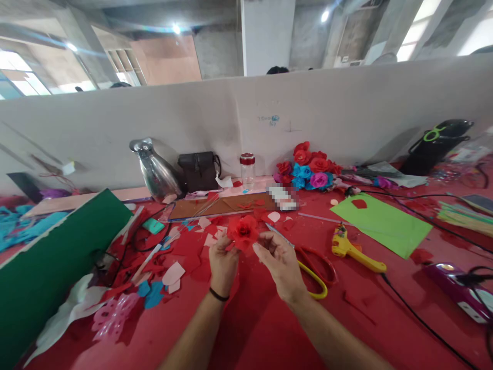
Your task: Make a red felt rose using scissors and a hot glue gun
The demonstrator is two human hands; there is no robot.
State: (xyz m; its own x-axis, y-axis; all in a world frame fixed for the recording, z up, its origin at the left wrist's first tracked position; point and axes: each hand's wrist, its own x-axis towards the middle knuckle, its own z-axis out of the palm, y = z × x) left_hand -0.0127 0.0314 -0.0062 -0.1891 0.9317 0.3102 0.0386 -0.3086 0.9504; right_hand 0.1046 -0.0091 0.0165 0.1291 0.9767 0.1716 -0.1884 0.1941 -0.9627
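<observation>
A red paper flower [243, 231] is held up over the red table [262, 329]. My left hand [222, 263], with a black band on the wrist, is closed around the flower from below and to the left. My right hand [278, 259] sits just right of the flower, fingers curled and pinching at its edge. Scissors with red and yellow handles [316, 270] lie right beside my right hand.
A yellow glue gun [352, 249] lies on the table with its cord, next to a green sheet [381, 223]. A dark green board [50, 257], paper scraps [169, 272], a bunch of finished flowers [308, 169], a jar [247, 172], a silver vase [154, 169] and a dark bag [198, 172] stand around.
</observation>
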